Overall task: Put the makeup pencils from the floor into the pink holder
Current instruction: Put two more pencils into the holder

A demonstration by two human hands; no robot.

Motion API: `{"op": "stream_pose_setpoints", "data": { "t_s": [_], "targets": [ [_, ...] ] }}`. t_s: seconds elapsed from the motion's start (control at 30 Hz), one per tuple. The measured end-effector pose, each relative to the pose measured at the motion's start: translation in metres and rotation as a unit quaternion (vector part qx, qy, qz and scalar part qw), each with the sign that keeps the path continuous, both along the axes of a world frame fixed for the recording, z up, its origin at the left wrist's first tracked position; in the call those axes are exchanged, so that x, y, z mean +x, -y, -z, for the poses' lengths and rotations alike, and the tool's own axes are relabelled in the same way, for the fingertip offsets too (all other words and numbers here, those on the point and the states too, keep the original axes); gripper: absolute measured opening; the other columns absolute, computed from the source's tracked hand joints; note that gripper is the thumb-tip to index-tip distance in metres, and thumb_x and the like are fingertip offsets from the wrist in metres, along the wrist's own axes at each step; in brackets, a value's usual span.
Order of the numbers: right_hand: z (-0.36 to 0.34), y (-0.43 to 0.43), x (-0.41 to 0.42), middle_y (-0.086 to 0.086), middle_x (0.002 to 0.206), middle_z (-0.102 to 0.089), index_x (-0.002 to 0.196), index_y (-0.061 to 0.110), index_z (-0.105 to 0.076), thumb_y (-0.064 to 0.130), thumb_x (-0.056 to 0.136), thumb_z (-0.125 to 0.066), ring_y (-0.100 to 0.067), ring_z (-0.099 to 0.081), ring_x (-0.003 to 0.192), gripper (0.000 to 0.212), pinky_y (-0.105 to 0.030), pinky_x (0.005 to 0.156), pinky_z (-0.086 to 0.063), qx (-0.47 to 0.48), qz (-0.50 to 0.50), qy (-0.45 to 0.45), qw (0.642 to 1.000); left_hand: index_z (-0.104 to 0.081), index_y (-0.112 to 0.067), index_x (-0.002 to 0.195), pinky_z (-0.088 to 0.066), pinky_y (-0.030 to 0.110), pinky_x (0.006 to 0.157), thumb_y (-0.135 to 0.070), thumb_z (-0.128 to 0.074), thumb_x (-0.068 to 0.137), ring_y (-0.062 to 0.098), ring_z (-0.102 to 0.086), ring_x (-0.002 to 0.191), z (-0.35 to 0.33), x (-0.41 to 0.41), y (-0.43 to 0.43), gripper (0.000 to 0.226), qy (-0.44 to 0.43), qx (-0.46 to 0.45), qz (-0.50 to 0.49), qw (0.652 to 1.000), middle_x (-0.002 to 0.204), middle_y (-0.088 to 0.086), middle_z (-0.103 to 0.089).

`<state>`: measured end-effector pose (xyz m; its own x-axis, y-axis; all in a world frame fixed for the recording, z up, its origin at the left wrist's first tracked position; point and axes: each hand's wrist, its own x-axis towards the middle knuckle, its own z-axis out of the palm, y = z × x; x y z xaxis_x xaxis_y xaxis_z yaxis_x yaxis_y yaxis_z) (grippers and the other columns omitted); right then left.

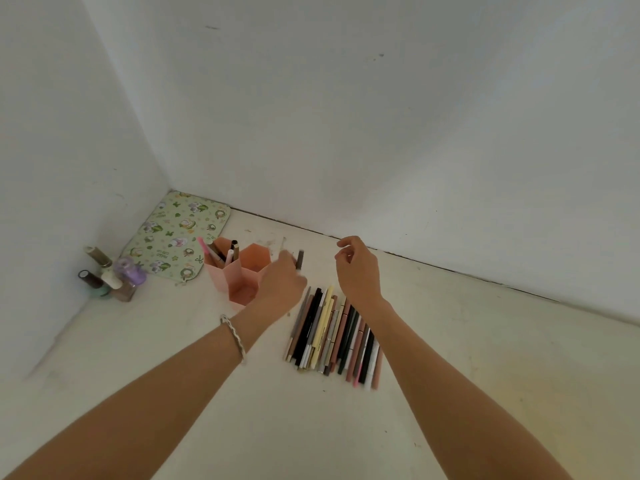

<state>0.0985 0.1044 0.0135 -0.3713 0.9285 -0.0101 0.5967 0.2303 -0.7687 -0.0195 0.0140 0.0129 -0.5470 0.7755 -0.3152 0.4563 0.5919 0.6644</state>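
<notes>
Head view: left hand (280,282), fingers closed on two blurred makeup pencils (300,259), beside the pink holder (239,271) near the floor's (485,341) far-left corner; a few pencils stand in its far compartment. Right hand (358,268) loosely curled, empty, above the pencil row (334,334) lying mid-floor.
</notes>
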Motion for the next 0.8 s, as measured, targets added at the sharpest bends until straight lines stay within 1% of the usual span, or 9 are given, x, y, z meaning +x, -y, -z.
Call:
{"op": "stream_pose_setpoints", "data": {
  "t_s": [0.1,0.2,0.3,0.37,0.47,0.53,0.67,0.73,0.8],
  "targets": [
    [0.011,0.006,-0.017,-0.002,0.088,-0.067,0.093,0.008,-0.068,0.011,0.090,-0.051,-0.017,-0.062,0.077,0.018,-0.028,0.067,-0.050,0.008,-0.042,0.109,0.993,-0.044,-0.017,0.128,-0.046,0.018,0.057,-0.010,-0.056,0.092,0.005,-0.060,0.071,-0.034,-0.018,-0.010,0.039,-0.014,0.135,-0.042,0.990,0.082,-0.008,-0.058],
    [0.028,0.017,-0.034,-0.006,0.089,-0.058,0.076,0.004,-0.059,0.018,0.091,-0.051,-0.024,-0.057,0.089,0.021,-0.035,0.079,-0.052,0.027,-0.105,0.263,0.959,-0.031,-0.029,0.146,-0.050,0.020,0.059,-0.010,-0.056,0.093,0.009,-0.063,0.074,-0.054,-0.030,-0.008,0.061,0.006,0.224,-0.063,0.973,0.084,-0.009,-0.058],
    [0.043,0.021,-0.041,-0.007,0.105,-0.055,0.090,0.010,-0.061,0.031,0.096,-0.050,-0.026,-0.050,0.104,0.023,-0.035,0.088,-0.041,0.062,-0.122,0.375,0.917,-0.037,-0.032,0.144,-0.048,0.014,0.053,-0.011,-0.057,0.093,0.003,-0.062,0.073,-0.059,-0.037,0.001,0.059,0.013,0.244,-0.074,0.967,0.085,-0.013,-0.058],
    [0.051,0.023,-0.044,-0.007,0.110,-0.055,0.098,0.010,-0.063,0.029,0.096,-0.050,-0.026,-0.049,0.106,0.023,-0.035,0.090,-0.040,0.068,-0.123,0.394,0.908,-0.043,-0.034,0.138,-0.046,0.008,0.050,-0.011,-0.057,0.093,0.002,-0.063,0.074,-0.059,-0.042,0.007,0.052,0.018,0.250,-0.086,0.964,0.087,-0.012,-0.060],
    [0.058,0.026,-0.047,-0.006,0.100,-0.053,0.082,0.011,-0.059,0.021,0.093,-0.050,-0.025,-0.049,0.102,0.017,-0.034,0.086,-0.041,0.058,-0.112,0.365,0.922,-0.045,-0.032,0.135,-0.047,0.008,0.057,-0.010,-0.058,0.092,-0.001,-0.064,0.077,-0.058,-0.048,0.014,0.050,0.005,0.274,-0.109,0.956,0.088,-0.011,-0.062],
    [0.056,0.025,-0.049,-0.005,0.087,-0.049,0.064,0.012,-0.048,0.022,0.089,-0.051,-0.024,-0.050,0.092,0.027,-0.034,0.080,-0.043,0.019,-0.096,0.324,0.941,-0.045,-0.031,0.135,-0.047,0.010,0.062,-0.011,-0.058,0.093,0.000,-0.064,0.077,-0.061,-0.054,0.018,0.048,-0.003,0.298,-0.127,0.946,0.086,-0.013,-0.061],
    [0.030,0.009,-0.054,-0.003,0.054,-0.043,0.057,0.012,-0.040,0.019,0.085,-0.054,-0.023,-0.047,0.052,0.033,-0.031,0.056,-0.037,-0.118,-0.020,0.117,0.986,-0.047,-0.033,0.131,-0.055,0.019,0.068,-0.018,-0.057,0.095,0.007,-0.068,0.077,-0.081,-0.085,0.030,0.041,-0.010,0.356,-0.185,0.916,0.089,-0.007,-0.064],
    [0.007,-0.006,-0.056,-0.006,0.062,-0.051,0.067,0.012,-0.043,0.017,0.088,-0.053,-0.030,-0.061,0.062,0.024,-0.031,0.056,-0.039,-0.115,0.011,0.045,0.992,-0.048,-0.031,0.130,-0.057,0.023,0.068,-0.020,-0.056,0.095,0.011,-0.069,0.076,-0.086,-0.105,0.037,0.038,-0.031,0.378,-0.222,0.898,0.091,-0.007,-0.064],
    [-0.016,-0.015,-0.059,-0.010,0.076,-0.059,0.082,0.010,-0.047,0.014,0.091,-0.051,-0.031,-0.066,0.076,0.011,-0.033,0.061,-0.045,-0.100,0.041,-0.035,0.994,-0.048,-0.030,0.130,-0.057,0.023,0.065,-0.019,-0.056,0.095,0.013,-0.070,0.075,-0.084,-0.117,0.046,0.038,-0.050,0.385,-0.238,0.890,0.094,-0.005,-0.063]
  ]
}}
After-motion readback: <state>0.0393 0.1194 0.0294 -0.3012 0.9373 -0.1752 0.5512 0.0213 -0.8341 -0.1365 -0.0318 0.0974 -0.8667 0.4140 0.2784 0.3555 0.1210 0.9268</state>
